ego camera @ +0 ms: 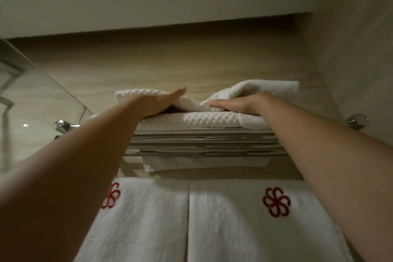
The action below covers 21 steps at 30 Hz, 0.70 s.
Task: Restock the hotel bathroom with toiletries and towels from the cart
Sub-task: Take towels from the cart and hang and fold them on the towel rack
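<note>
Two flat-fingered hands, the left hand and right hand, press the quilted towel atop the rack.

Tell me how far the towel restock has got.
Done: two emblem towels hang side by side under the rack. In hand: left hand and right hand press flat on the top quilted towel, which is rumpled in the middle. Left: smoothing it. Toiletries and cart are out of view, so I cannot judge them.
</note>
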Available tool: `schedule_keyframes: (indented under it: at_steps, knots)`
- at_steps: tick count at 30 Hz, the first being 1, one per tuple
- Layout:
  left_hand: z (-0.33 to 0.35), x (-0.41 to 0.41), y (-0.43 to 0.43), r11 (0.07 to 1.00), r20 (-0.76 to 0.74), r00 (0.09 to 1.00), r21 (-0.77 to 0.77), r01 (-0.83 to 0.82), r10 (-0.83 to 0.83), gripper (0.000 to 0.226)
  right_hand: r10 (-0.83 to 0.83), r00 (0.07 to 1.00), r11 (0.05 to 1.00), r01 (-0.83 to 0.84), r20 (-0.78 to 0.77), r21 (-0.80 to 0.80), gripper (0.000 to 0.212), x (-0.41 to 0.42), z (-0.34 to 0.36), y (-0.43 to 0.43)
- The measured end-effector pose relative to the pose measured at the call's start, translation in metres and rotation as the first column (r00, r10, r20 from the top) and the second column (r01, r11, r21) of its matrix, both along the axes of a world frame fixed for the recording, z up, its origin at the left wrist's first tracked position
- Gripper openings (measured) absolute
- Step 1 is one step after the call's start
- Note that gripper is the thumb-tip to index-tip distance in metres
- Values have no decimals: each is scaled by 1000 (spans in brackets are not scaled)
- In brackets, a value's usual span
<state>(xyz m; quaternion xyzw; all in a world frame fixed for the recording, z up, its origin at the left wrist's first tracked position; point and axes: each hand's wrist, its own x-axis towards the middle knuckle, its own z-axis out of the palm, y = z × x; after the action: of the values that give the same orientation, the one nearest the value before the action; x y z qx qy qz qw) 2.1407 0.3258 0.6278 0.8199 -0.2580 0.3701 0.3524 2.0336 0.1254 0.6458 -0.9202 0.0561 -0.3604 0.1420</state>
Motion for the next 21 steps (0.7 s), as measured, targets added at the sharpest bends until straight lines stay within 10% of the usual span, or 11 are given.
schedule_keyframes:
  at_steps: [8,21]
  knots:
    - [-13,2,-2,929,7,951,-215,-301,310,68,-104,990,962,76,94,262,111,-3,-6,9]
    - [-39,15,10,848,136,919,-454,-274,370,47,-70,998,972,69,-3,226,83,3,-4,29]
